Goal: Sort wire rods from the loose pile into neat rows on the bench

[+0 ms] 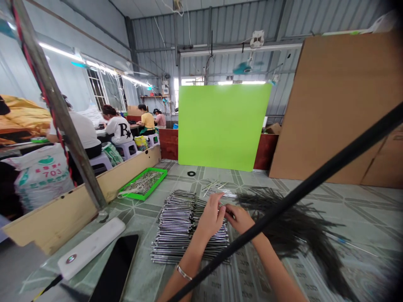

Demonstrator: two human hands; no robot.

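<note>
My left hand is above the stacked metal rods, its fingers bent and closed near the thumb. Close beside it, my right hand has its fingers pinched together. The fingertips meet around something small that I cannot make out. The slim silver rods lie side by side in two columns under and left of my hands. Just beyond the fingers lie loose thin silvery pieces. A spread heap of dark, thin strands lies to the right of my right hand.
A green tray of thin pieces, a black ring, a white device and a phone lie on the table. A black bar crosses the view; a metal post stands left. Several people sit beyond.
</note>
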